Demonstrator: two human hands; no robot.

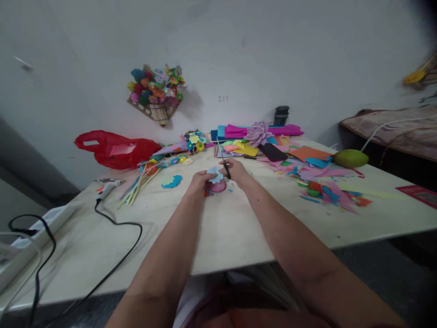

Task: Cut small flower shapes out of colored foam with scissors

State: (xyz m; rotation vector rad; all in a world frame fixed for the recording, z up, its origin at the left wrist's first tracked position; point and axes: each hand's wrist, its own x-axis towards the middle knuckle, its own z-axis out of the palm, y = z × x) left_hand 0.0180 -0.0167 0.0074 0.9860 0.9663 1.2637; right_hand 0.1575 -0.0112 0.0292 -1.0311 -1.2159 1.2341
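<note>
My left hand (pixel 201 181) pinches a light blue flower-shaped cutout (pixel 215 175) by its left edge. Black-handled scissors (pixel 226 168) are gripped in my right hand (pixel 235 172), their blades pointing up and away from me. The fingers of my right hand come close to the cutout's right edge; whether they touch it I cannot tell. Below the cutout lies a round pink and purple piece (pixel 218 186), partly hidden, with small blue scraps around it. To the left, a stack of scalloped blue and pale green cutouts (pixel 172 181) rests on the table.
A glue gun (pixel 108 187) with a black cord and a power strip (pixel 37 239) lie at left. Behind them are a red plastic bag (pixel 116 150) and thin sticks (pixel 141 184). Colored scraps (pixel 334 193), a dark phone-like slab (pixel 273 152) and a green mango-like fruit (pixel 350 158) are at right.
</note>
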